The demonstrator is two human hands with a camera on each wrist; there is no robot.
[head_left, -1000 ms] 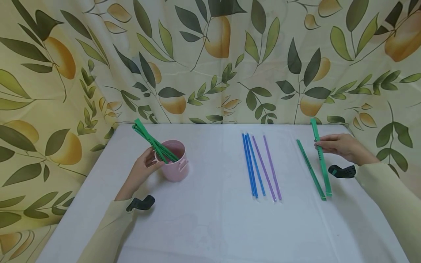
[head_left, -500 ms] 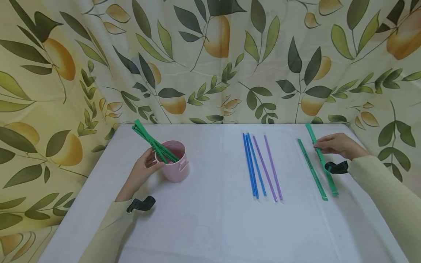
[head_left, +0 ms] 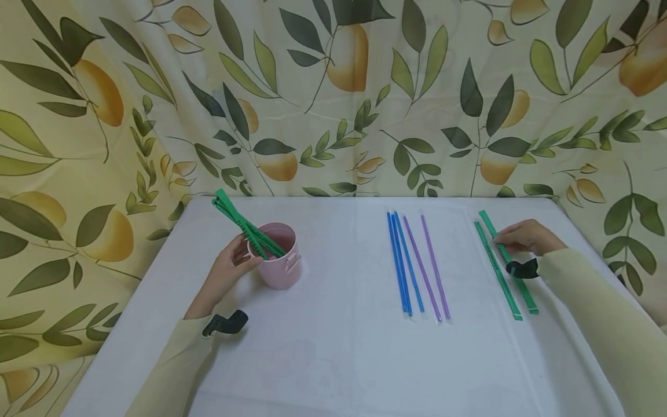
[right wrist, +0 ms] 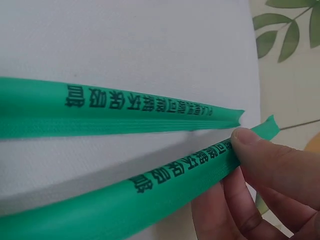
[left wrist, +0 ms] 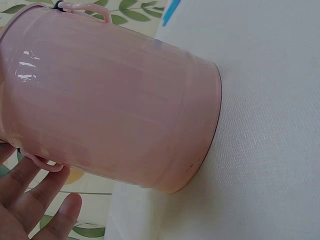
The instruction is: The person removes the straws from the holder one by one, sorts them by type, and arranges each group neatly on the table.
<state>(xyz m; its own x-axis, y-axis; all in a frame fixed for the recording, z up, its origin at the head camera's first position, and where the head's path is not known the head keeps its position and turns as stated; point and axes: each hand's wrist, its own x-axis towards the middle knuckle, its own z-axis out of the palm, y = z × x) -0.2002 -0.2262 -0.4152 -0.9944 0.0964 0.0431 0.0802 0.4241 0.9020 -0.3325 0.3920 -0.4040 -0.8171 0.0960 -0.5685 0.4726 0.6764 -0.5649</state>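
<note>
My right hand [head_left: 528, 237] pinches a green paper-wrapped straw [right wrist: 165, 185] between thumb and fingers, near its far end. Beside it on the white table lies another green wrapped straw [head_left: 498, 272], roughly parallel; both wrappers carry dark printed characters in the right wrist view. At the left stands a small pink bucket [head_left: 281, 275] with several green wrapped straws [head_left: 242, 223] leaning out over its left rim. My left hand [head_left: 225, 271] holds the bucket at its left side, by the rim and the small side handle [left wrist: 47, 164]. The straws' lower ends are hidden inside the bucket.
On the table [head_left: 333, 347], right of the middle, lie several blue straws [head_left: 398, 266] and two purple straws [head_left: 422, 269] in clear sleeves. A curtain [head_left: 333, 116] with leaf and fruit print hangs behind the table's far edge.
My right hand has lowered the green wrapped straw to the table and moved slightly left, beside the other green straw. The left hand and bucket have stayed in place.
</note>
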